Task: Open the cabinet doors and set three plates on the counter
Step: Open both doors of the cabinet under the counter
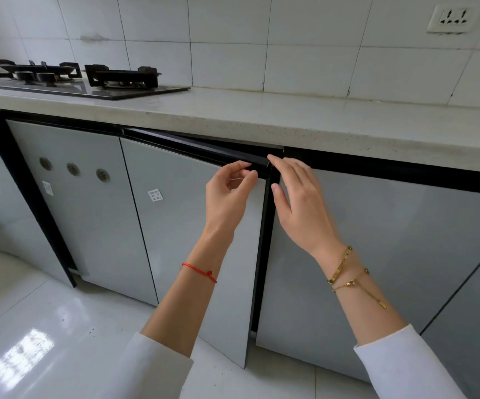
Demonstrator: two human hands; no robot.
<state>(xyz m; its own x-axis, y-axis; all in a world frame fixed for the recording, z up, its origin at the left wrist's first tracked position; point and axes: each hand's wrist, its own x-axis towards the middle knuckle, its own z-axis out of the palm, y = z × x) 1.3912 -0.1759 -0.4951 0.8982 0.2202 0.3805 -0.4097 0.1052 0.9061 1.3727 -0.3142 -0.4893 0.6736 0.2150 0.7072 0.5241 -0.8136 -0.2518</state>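
The left hand [228,187] pinches the top corner of the half-open door [187,226], while the right hand [293,194], fingers loose and holding nothing, touches the shut door [377,254] just beside it; no plates show.

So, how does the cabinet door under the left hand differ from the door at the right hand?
The left door is ajar, its top edge swung out from the frame; the right door lies shut and flush. The left hand pinches the left door's top corner; the right hand only reaches the right door's corner with spread fingers. The left door bears a small sticker. Both are glossy grey with black top edges.
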